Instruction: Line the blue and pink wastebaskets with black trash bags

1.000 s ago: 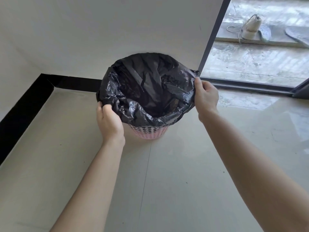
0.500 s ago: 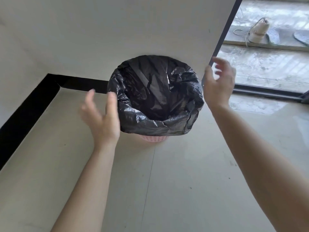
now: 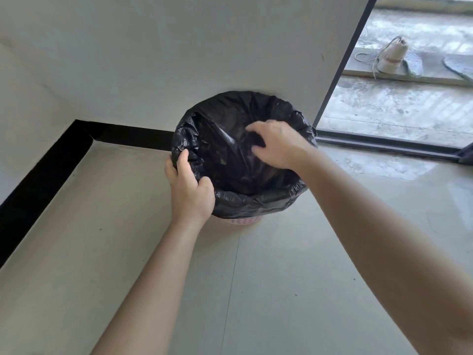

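- Your left hand [image 3: 190, 187] grips the crinkled black plastic trash bag [image 3: 230, 160] at its eight o'clock rim.
- Your right hand [image 3: 277, 144], fingers curled loosely, reaches inside.
- The pink perforated wastebasket [image 3: 242, 221] stands against the white wall [image 3: 179, 60].

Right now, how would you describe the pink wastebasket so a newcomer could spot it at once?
Follow the white wall down to the floor beside the glass door frame. A round bin stands there under a black trash bag. Only a perforated pink strip of the pink wastebasket shows below the bag's folded edge.
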`<state>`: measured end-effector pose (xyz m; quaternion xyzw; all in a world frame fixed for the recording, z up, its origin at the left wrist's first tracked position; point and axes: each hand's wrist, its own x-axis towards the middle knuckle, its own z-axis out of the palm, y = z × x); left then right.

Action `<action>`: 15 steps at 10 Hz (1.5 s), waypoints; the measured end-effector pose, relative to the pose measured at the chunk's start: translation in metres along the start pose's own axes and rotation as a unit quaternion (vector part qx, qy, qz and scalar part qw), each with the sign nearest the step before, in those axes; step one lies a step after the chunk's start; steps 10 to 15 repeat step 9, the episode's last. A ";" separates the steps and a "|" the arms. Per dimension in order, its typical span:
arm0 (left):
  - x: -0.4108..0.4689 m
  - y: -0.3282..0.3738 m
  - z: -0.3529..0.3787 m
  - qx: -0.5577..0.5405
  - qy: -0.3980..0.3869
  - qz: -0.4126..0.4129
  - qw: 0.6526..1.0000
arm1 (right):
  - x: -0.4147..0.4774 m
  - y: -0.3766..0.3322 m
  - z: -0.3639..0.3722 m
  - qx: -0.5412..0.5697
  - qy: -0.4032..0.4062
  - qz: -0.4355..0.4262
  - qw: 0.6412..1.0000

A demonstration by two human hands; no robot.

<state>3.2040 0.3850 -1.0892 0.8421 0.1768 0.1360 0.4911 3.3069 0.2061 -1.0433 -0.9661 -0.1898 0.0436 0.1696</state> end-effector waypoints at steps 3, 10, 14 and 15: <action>0.031 -0.012 -0.010 0.002 -0.055 0.085 0.995 | -0.051 0.049 0.010 0.347 0.068 0.181 0.918; -0.006 0.025 -0.003 0.298 0.033 0.266 0.916 | -0.097 -0.003 -0.086 0.537 0.281 -0.087 0.791; -0.006 0.025 -0.003 0.298 0.033 0.266 0.916 | -0.097 -0.003 -0.086 0.537 0.281 -0.087 0.791; -0.006 0.025 -0.003 0.298 0.033 0.266 0.916 | -0.097 -0.003 -0.086 0.537 0.281 -0.087 0.791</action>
